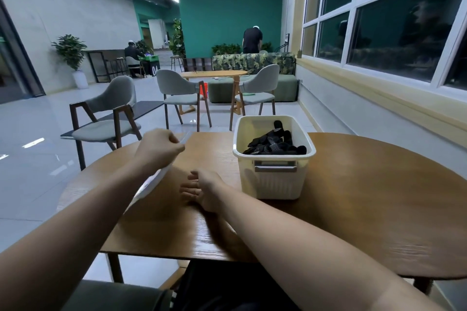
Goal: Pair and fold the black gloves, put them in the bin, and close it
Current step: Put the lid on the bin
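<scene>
Your left hand (159,146) grips the white lid (153,180), fingers curled round its rim, and holds it tilted over the far left edge of the table (353,197). Your right hand (202,189) has relaxed fingers, holds nothing, and is just left of the bin (274,182). The black gloves (275,145) lie inside the uncovered bin, at the table's far edge.
</scene>
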A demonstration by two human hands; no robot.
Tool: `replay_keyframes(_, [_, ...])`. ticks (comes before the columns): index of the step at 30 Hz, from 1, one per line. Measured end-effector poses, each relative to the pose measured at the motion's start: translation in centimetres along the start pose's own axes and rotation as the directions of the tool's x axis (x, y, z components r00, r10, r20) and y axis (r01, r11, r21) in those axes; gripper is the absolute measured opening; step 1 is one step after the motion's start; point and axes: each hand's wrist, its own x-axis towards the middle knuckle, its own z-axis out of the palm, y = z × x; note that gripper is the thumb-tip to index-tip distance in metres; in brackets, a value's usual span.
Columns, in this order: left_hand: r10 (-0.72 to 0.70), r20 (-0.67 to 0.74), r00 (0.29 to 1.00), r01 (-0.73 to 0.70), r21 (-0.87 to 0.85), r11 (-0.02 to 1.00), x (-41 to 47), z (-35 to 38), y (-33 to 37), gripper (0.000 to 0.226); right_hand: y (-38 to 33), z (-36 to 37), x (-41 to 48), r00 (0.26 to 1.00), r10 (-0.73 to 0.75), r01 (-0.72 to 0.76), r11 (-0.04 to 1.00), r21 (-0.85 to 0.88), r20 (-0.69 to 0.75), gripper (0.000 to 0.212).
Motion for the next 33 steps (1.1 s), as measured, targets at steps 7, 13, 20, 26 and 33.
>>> replay_keyframes(7, [-0.062, 0.016, 0.998, 0.063, -0.406, 0.912, -0.2, -3.7, 4.9, 0.014, -0.2, -0.2, 0.1, 0.993, 0.052, -0.054, 0.998, 0.019, 0.105, 0.060])
replay_keyframes(13, [-0.129, -0.103, 0.986, 0.061, -0.500, 0.864, 0.9, -5.4, 3.8, 0.023, -0.7, -0.3, 0.1, 0.999, -0.053, 0.052, 0.998, -0.039, -0.009, 0.037])
replay_keyframes(20, [-0.307, -0.133, 0.942, 0.200, -0.512, 0.835, 1.9, -7.1, -0.8, 0.030, -3.6, -0.2, -0.4, 0.958, -0.254, 0.214, 0.942, -0.257, -0.132, 0.035])
replay_keyframes(26, [-0.439, -0.076, 0.895, 0.337, -0.529, 0.779, 2.1, -7.4, -4.5, 0.034, -7.4, 0.1, -1.0, 0.927, -0.355, 0.293, 0.886, -0.360, -0.119, 0.045])
replay_keyframes(33, [-0.443, -0.009, 0.896, 0.390, -0.461, 0.797, 3.0, -5.1, -3.8, 0.028, -12.9, -1.7, -3.1, 0.871, -0.481, 0.342, 0.739, -0.581, -0.099, 0.035])
